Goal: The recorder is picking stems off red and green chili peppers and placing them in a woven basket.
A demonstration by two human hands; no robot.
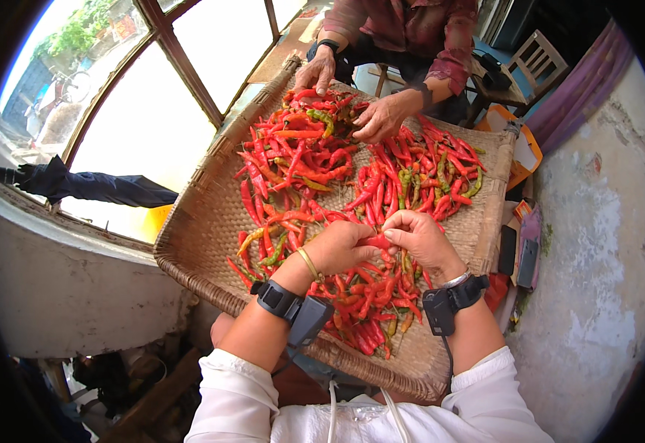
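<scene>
Over the middle of a wide woven tray (200, 221), my left hand (338, 249) and my right hand (423, 241) meet at one red chili pepper (375, 241). The fingers of my left hand are closed round it. Thumb and finger of my right hand pinch its right end. Beneath and around both hands lie loose piles of chili peppers (296, 159), mostly red with some green and yellowish ones. A nearer pile (370, 299) sits between my forearms and the tray's front edge.
Across the tray, another person's two hands (389, 116) reach into the far peppers. A folded dark umbrella (108, 186) lies by the window at left. A wooden chair (533, 70) stands at back right. A rough wall (588, 244) runs along the right side.
</scene>
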